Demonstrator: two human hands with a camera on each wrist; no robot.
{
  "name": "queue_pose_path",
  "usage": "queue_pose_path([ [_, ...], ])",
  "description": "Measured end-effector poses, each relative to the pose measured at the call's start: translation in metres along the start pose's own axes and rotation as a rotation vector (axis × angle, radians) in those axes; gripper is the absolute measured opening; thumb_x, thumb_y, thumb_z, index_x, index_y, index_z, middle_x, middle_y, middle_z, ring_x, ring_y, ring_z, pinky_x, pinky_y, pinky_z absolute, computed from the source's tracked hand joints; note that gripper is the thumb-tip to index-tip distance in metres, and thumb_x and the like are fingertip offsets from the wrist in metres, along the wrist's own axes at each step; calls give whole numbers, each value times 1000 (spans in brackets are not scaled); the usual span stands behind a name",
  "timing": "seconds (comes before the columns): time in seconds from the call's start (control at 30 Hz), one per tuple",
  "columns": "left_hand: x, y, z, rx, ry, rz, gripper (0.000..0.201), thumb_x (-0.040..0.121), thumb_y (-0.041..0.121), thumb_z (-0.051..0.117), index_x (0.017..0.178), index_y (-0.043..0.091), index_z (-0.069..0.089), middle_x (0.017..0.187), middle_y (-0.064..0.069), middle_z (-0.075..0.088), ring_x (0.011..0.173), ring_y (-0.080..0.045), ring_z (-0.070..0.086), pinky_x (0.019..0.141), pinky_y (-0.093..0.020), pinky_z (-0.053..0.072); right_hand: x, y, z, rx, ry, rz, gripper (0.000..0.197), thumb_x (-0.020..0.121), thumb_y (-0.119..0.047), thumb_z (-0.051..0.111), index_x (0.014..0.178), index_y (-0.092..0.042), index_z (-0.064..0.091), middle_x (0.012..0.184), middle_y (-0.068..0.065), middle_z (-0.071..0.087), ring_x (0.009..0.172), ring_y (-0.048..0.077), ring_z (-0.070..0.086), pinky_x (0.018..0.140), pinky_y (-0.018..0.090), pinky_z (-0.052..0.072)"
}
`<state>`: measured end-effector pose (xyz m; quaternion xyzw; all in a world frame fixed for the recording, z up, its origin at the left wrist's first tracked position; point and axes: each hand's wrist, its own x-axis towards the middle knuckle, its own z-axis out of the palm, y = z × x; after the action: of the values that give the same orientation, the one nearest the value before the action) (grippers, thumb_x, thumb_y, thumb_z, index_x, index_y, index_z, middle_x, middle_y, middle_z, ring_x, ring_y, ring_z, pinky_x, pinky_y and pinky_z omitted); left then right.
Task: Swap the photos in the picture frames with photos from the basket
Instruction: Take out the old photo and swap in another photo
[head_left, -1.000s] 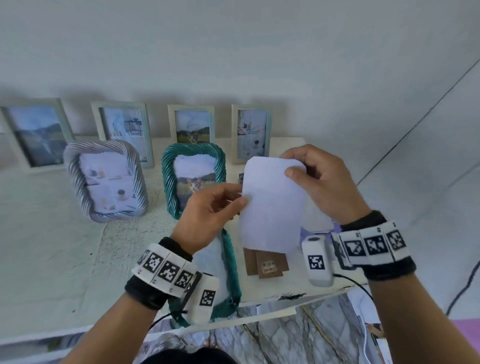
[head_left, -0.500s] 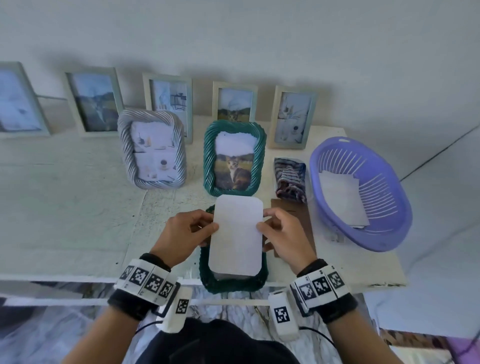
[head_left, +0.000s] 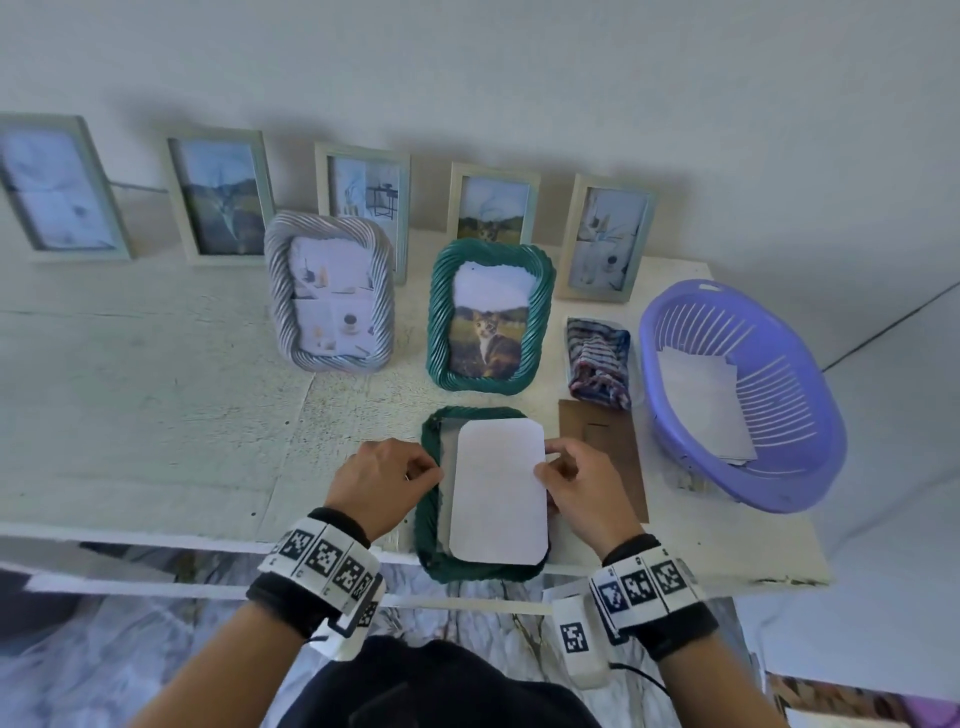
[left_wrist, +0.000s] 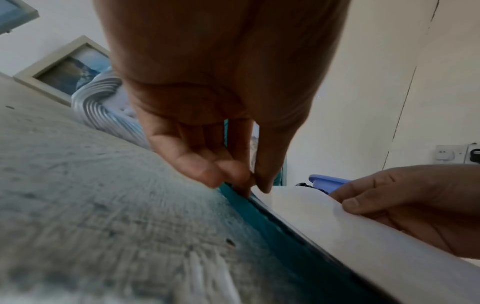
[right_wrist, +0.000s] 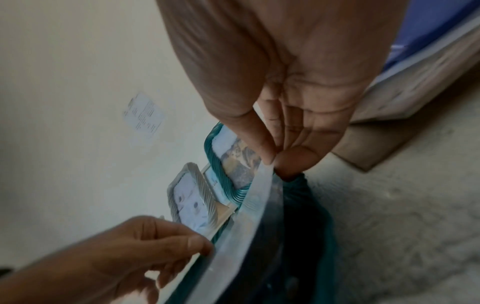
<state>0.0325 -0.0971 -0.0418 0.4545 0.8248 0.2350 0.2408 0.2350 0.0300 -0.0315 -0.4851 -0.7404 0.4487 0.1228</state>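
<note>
A teal rope-rimmed frame (head_left: 430, 525) lies face down at the table's front edge. A white photo back (head_left: 498, 493) lies over its opening, shifted toward the right. My right hand (head_left: 548, 467) pinches the photo's right edge between thumb and fingers (right_wrist: 272, 162). My left hand (head_left: 428, 467) has curled fingers on the frame's left rim (left_wrist: 249, 187), with the thumb tip beside the photo's edge. A purple basket (head_left: 810, 467) at the right holds white photos (head_left: 701, 410). The picture side of the held photo is hidden.
A second teal frame (head_left: 441, 312) with a cat photo and a grey frame (head_left: 278, 291) stand behind. A brown backing board (head_left: 602, 441) and a striped cloth (head_left: 597, 364) lie between frame and basket. Several pale frames (head_left: 218, 197) lean on the wall.
The photo came down from in front of me onto the face-down teal frame. My left hand slid off the photo's edge to the frame's rim. The right hand kept its pinch.
</note>
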Motion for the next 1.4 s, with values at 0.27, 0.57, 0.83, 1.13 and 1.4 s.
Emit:
queue_pose_path([
  [0.27, 3, 0, 3, -44, -29, -56, 14, 88, 37, 66, 86, 28, 77, 85, 10, 72, 81, -10, 65, 82, -35, 56, -5, -10, 7, -106, 45, -99, 18, 91, -16, 61, 108, -14, 63, 85, 1, 66, 73, 17, 64, 73, 41, 57],
  [0.57, 1, 2, 2, -53, -34, -73, 12, 87, 37, 66, 88, 30, 75, 84, 13, 70, 82, -7, 65, 81, -34, 56, -2, 3, 5, 75, 19, 6, 17, 89, -15, 62, 98, -29, 61, 84, -2, 71, 77, 16, 67, 72, 47, 58],
  [0.83, 4, 5, 2, 16, -35, -102, 14, 86, 44, 66, 86, 32, 73, 86, 10, 70, 85, -13, 64, 78, -33, 55, 6, 13, -34, 39, 184, -20, 24, 92, -8, 57, 115, -12, 65, 103, -3, 65, 89, 5, 60, 73, 15, 42],
  [1.13, 7, 14, 4, 132, -10, -158, 20, 81, 54, 70, 80, 34, 69, 88, 6, 69, 81, -17, 62, 68, -27, 42, 11, 42, -47, -355, 275, -8, 27, 93, -13, 54, 119, -12, 60, 104, 11, 69, 95, 31, 63, 81, 38, 50],
  [1.4, 7, 16, 5, 134, 7, -160, 17, 82, 50, 70, 79, 33, 69, 89, 5, 71, 83, -17, 63, 71, -27, 43, -11, 2, -20, -547, 241, -250, 15, 93, -24, 54, 96, -15, 65, 88, 4, 62, 77, 21, 59, 64, 35, 50],
])
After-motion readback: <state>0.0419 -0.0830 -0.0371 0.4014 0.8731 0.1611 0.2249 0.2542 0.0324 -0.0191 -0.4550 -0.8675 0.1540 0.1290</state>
